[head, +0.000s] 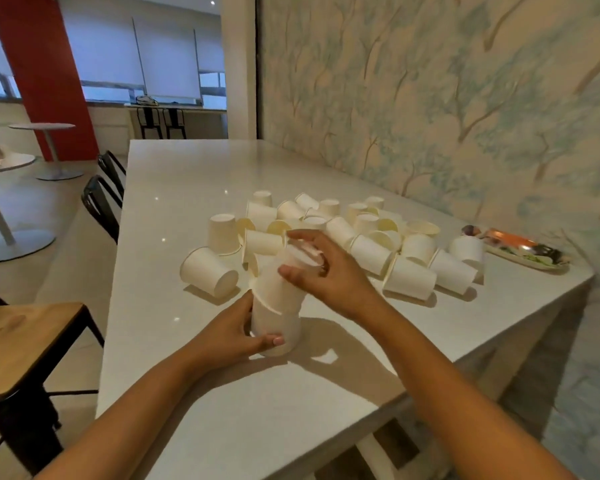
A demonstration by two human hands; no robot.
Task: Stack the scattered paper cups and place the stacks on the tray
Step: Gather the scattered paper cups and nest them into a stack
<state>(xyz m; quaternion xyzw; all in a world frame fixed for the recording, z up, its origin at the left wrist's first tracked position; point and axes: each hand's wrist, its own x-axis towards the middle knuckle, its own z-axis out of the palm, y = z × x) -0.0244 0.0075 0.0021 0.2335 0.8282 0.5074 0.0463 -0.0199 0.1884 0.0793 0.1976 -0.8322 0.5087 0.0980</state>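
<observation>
A short stack of white paper cups (276,317) stands upside down on the white table (187,188) in front of me. My left hand (231,332) grips the stack's lower cup from the left, thumb across its front. My right hand (321,268) rests over the tilted top cup (284,277), fingers curled around its base. Beyond lie several scattered white cups (371,233), some on their sides, some upside down. A patterned tray (520,249) sits at the table's far right, near the wall.
One loose cup (210,271) lies on its side to the left of the stack. A wallpapered wall runs along the table's right side. A wooden stool (21,344) and black chairs (104,199) stand along the table's left edge.
</observation>
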